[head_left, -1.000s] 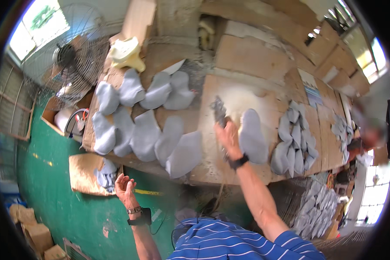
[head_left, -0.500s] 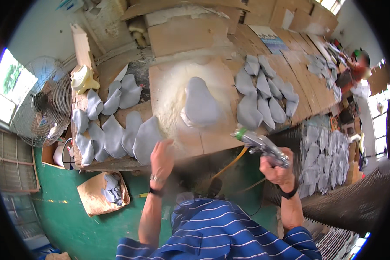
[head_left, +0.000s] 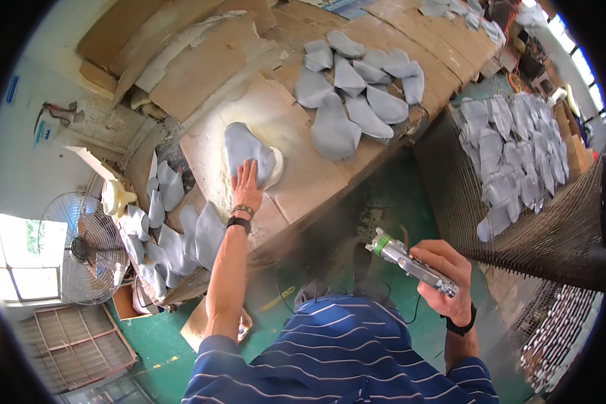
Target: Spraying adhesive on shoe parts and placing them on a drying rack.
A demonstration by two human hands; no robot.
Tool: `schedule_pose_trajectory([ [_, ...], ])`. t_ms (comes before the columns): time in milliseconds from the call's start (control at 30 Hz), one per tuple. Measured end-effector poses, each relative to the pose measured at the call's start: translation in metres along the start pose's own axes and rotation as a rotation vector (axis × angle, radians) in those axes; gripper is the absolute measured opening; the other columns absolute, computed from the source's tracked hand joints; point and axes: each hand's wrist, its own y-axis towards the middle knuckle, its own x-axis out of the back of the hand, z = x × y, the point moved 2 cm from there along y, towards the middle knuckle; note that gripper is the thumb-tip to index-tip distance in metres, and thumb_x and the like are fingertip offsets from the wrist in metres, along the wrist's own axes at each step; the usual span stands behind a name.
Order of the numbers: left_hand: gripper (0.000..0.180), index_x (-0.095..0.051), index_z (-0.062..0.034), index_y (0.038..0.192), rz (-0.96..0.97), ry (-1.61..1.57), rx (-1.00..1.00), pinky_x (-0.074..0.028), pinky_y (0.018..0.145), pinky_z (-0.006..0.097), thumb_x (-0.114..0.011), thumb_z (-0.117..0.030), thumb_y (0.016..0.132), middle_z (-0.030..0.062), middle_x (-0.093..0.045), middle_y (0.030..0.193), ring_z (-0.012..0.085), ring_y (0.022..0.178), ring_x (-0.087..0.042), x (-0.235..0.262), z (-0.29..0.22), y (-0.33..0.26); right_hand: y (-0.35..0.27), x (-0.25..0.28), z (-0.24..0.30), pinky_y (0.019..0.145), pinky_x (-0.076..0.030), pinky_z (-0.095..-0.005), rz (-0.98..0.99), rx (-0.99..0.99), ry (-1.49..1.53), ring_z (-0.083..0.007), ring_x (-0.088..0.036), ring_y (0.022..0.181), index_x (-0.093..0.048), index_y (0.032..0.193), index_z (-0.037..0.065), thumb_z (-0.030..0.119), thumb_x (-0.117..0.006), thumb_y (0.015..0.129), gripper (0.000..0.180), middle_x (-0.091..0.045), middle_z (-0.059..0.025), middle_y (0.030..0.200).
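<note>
Here a grey piece (head_left: pixel 244 143) lies under outstretched left fingers (head_left: pixel 246 175), right fingers (head_left: pixel 433 253) gripping a spray gun (head_left: pixel 411 262).

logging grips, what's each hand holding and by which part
Right hand holds the metal spray gun near its rear end; left hand rests on a grey piece, no grip visible.

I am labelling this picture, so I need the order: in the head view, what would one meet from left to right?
Wire-guard fan → left hand, fingers over a grey piece → right hand holding the spray gun → grey pieces on the dark mesh rack.
</note>
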Motion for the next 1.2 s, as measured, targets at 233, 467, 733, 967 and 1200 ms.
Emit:
schedule_pose_trajectory([
  [233,0.082,-0.021,-0.0194,0.157,0.2,0.047,0.001,-0.017,0.119,0.052,-0.067,-0.033,0.089,0.0116,-0.016,0.164,0.0351,0.15,-0.018,0.003,0.009,0.019,-0.031,0.019,-0.02,0.076,-0.051,-0.0342,0.073,-0.544,0.414,-0.0312,-0.065,0.087,-0.064,0.123,-0.001,0.01,-0.067,0.065,0.059,-0.064,-0.0167,0.102],
  [467,0.105,-0.005,-0.0089,0.157,0.161,0.027,0.014,-0.014,0.119,0.057,-0.074,-0.036,0.083,0.0174,-0.012,0.163,0.0372,0.15,-0.013,0.013,-0.005,0.011,-0.013,0.031,0.02,0.074,-0.054,-0.0317,0.178,-0.167,0.218,-0.0266,-0.067,0.081,-0.051,0.136,-0.004,-0.006,-0.054,0.071,0.066,-0.067,-0.0192,0.103],
  [733,0.113,-0.015,-0.0061,0.156,-0.324,-0.155,-0.009,-0.015,0.12,0.053,-0.085,-0.027,0.07,0.0195,-0.016,0.162,0.0376,0.15,-0.016,0.058,-0.024,-0.05,0.026,0.032,0.101,0.077,-0.054,-0.0375,0.453,-0.117,0.022,-0.0346,-0.067,0.086,-0.049,0.14,-0.003,-0.007,-0.066,0.065,0.077,-0.065,-0.0196,0.101],
  [967,0.036,-0.066,-0.0044,0.117,-0.292,-0.961,0.387,-0.053,0.088,0.037,-0.072,-0.02,0.085,0.0132,-0.073,0.102,0.0307,0.097,-0.069,0.012,0.027,-0.216,0.06,0.003,0.143,0.074,-0.054,-0.0358,0.539,-0.087,-0.082,-0.0339,-0.066,0.083,-0.047,0.141,-0.005,0.005,-0.069,0.069,0.076,-0.064,-0.0191,0.099],
  [1200,0.035,-0.07,-0.0145,0.114,0.342,-0.355,0.667,-0.055,0.083,0.043,-0.063,-0.035,0.087,0.0156,-0.071,0.105,0.0337,0.095,-0.068,-0.16,0.094,-0.432,0.074,-0.027,0.172,0.069,-0.051,-0.0316,0.36,-0.093,-0.226,-0.0265,-0.066,0.075,-0.062,0.125,-0.003,0.01,-0.078,0.074,0.056,-0.066,-0.0171,0.088],
])
